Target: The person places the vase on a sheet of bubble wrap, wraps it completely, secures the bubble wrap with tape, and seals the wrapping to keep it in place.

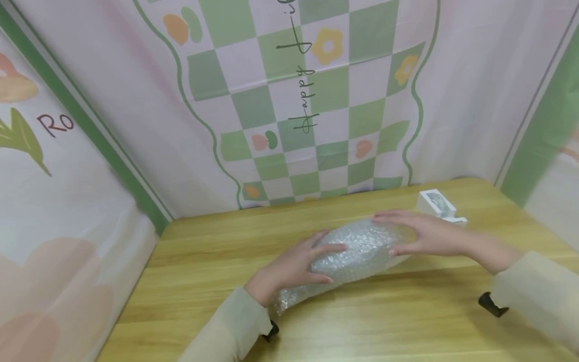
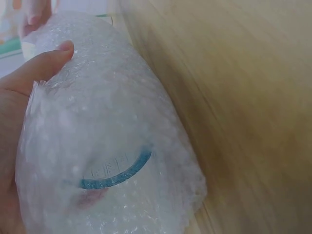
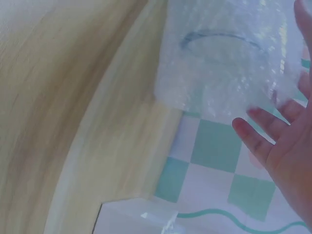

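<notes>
A bundle of clear bubble wrap [image 1: 362, 246] lies slantwise on the wooden table, between both hands. Through the wrap in the left wrist view, a blue-green curved rim [image 2: 117, 175] with faint markings shows; what the wrapped thing is cannot be told. My left hand [image 1: 294, 266] holds the left part, fingers over the top and thumb on the near side. Around the right end, my right hand [image 1: 420, 234] spreads its thumb and fingers. The right wrist view shows those fingers [image 3: 258, 139] fairly straight beside the wrap's end, where a dark ring [image 3: 222, 36] shows through.
A small white open box [image 1: 435, 203] with something pale inside stands at the table's back right, beyond the right hand. Behind the wooden table [image 1: 217, 231] hangs a green-and-white checked cloth [image 1: 316, 100]; more printed cloth hangs at both sides.
</notes>
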`<state>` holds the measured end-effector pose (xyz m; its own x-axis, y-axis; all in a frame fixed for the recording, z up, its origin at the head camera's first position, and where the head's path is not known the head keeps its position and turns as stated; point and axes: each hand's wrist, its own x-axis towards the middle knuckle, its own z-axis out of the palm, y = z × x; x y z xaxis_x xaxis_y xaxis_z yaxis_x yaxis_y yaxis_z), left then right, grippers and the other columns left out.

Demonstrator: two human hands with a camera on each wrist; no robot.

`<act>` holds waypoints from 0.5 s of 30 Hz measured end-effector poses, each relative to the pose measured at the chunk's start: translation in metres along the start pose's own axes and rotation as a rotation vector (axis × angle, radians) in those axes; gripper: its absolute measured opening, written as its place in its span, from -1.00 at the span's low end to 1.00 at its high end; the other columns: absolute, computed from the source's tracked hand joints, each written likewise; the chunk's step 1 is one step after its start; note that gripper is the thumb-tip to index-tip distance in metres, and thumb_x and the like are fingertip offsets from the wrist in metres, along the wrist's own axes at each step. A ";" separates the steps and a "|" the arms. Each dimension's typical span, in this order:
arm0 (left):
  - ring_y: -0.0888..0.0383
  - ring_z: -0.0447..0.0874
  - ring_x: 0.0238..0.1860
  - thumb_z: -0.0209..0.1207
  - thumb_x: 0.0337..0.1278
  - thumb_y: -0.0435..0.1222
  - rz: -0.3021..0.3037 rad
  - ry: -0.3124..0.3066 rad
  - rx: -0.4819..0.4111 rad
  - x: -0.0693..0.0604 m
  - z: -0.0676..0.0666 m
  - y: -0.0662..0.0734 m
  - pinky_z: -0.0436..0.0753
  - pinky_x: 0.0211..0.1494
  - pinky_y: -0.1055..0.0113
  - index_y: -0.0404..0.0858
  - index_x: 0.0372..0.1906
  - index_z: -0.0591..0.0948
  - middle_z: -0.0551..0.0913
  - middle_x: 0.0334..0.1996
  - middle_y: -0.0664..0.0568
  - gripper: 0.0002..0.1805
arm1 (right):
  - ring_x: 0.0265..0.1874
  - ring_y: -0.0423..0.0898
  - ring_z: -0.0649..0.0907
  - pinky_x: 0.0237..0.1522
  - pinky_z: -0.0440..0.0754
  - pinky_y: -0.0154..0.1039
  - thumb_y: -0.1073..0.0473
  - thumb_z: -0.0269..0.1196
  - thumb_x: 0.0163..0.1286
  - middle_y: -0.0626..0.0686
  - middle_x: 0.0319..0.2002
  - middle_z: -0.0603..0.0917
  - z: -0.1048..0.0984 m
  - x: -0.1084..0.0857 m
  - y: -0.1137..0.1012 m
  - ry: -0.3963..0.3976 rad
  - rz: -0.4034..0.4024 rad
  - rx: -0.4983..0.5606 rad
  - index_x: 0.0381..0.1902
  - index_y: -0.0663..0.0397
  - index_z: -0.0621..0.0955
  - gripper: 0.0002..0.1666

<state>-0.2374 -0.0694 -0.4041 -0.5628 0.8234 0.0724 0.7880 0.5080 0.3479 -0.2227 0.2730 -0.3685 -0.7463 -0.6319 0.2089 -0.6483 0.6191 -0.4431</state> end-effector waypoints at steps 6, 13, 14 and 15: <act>-0.14 0.22 0.51 0.38 0.23 -0.01 0.021 0.012 0.027 0.000 0.001 -0.001 0.43 0.43 -0.02 0.22 0.60 0.21 -0.05 0.64 -0.12 -0.10 | 0.28 0.32 0.52 0.18 0.50 0.38 0.06 0.35 0.45 0.19 0.34 0.55 -0.014 -0.008 -0.005 0.056 0.051 0.029 0.38 0.04 0.55 -0.42; -0.17 0.28 0.48 0.38 0.23 0.00 0.017 0.006 0.039 -0.001 0.000 0.002 0.46 0.40 -0.03 0.24 0.61 0.17 -0.03 0.63 -0.14 -0.08 | 0.02 -0.21 0.64 -0.06 0.69 -0.24 0.23 0.30 0.47 0.00 0.13 0.70 -0.031 -0.019 0.002 0.175 0.121 0.030 0.20 -0.06 0.69 -0.64; -0.17 0.28 0.47 0.38 0.24 0.00 0.017 0.006 0.041 -0.001 0.000 0.002 0.47 0.40 -0.02 0.24 0.61 0.17 -0.03 0.63 -0.15 -0.08 | -0.01 -0.28 0.63 -0.07 0.68 -0.30 0.24 0.29 0.48 0.02 0.11 0.70 -0.033 -0.020 0.004 0.190 0.143 0.042 0.18 -0.04 0.70 -0.66; -0.17 0.29 0.47 0.38 0.24 0.00 0.017 0.005 0.042 -0.001 0.000 0.002 0.47 0.40 -0.02 0.24 0.61 0.16 -0.02 0.63 -0.15 -0.08 | -0.04 -0.34 0.61 -0.09 0.66 -0.36 0.25 0.28 0.49 0.05 0.10 0.71 -0.035 -0.022 0.006 0.204 0.164 0.051 0.16 0.00 0.71 -0.67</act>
<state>-0.2348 -0.0694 -0.4034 -0.5504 0.8308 0.0827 0.8071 0.5041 0.3072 -0.2151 0.3069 -0.3448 -0.8593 -0.4148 0.2993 -0.5113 0.6780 -0.5282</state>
